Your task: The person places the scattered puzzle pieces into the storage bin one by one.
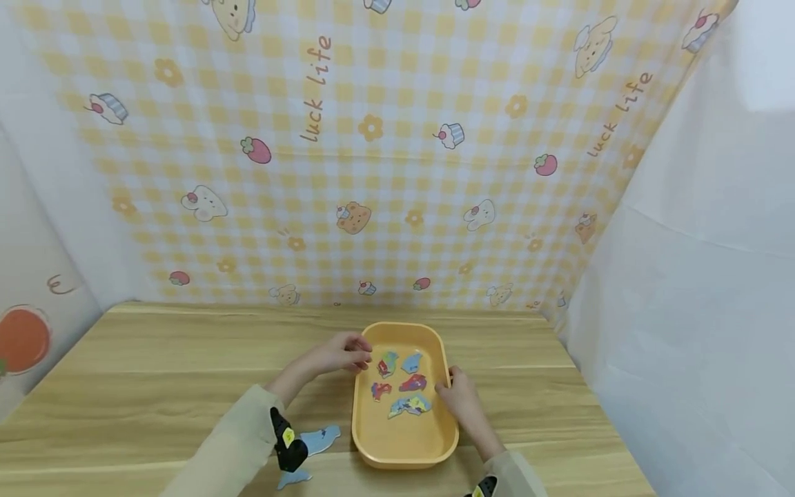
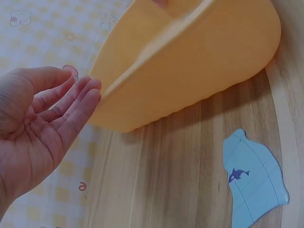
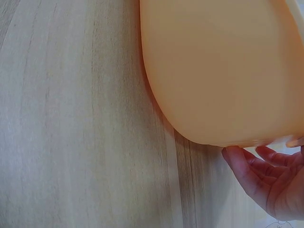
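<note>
A yellow-orange plastic tray point(image 1: 405, 445) stands in the middle of the table, its long sides running away from me. Several colourful puzzle pieces point(image 1: 410, 405) lie inside it. At the tray's left rim is my left hand point(image 1: 343, 352), its fingers loosely bent and the fingertips right at the wall. The left wrist view shows this hand point(image 2: 47, 111) with nothing between thumb and fingers. My right hand point(image 1: 461, 400) holds the tray's right side. In the right wrist view, bent fingers point(image 3: 251, 173) press along the tray's lower edge, while part of that hand is cut off by the frame.
A light blue puzzle piece point(image 2: 254, 175) with a small whale print lies on the wooden table point(image 1: 186, 366), left of the tray. Nearer me, partly behind the left wrist camera, is another blue piece point(image 1: 295, 478). A checked cloth point(image 1: 385, 172) hangs behind the table.
</note>
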Demonstrator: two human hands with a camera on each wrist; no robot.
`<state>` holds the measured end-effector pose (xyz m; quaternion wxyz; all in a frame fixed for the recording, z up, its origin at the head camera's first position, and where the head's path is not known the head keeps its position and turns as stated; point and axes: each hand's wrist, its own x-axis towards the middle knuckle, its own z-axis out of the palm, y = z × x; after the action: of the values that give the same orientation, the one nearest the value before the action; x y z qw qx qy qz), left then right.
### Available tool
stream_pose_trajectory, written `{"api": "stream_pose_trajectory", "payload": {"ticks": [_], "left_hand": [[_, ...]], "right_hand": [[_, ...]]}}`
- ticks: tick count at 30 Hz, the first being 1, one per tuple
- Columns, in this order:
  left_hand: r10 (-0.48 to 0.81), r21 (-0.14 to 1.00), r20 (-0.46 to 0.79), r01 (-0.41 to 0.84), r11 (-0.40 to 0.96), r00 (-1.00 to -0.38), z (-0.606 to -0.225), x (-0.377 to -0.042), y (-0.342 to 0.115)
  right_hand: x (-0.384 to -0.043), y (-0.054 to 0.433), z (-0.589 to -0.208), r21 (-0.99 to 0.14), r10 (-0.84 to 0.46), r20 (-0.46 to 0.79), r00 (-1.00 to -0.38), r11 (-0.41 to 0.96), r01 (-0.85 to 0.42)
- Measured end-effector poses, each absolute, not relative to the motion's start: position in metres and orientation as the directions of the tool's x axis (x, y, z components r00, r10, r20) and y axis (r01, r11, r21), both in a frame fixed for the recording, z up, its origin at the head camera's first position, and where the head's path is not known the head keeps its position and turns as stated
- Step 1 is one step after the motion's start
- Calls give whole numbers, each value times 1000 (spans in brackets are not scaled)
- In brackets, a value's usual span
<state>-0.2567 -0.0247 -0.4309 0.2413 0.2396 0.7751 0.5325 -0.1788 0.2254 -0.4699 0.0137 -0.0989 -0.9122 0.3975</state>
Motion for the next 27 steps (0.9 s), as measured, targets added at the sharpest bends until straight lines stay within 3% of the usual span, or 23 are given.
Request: {"api": "stream_pose_trajectory", "payload": {"ticks": [15,27], "left_hand": [[619,954,-102,100,283,-779,-436,-257,-44],[592,927,-127,117,357,-796,-443,-252,-62]], "right_hand": [[-180,225,-470,-721,199,-44,-979,672,169],[-180,225,-472,-729,192,-31,-981,667,153]]}}
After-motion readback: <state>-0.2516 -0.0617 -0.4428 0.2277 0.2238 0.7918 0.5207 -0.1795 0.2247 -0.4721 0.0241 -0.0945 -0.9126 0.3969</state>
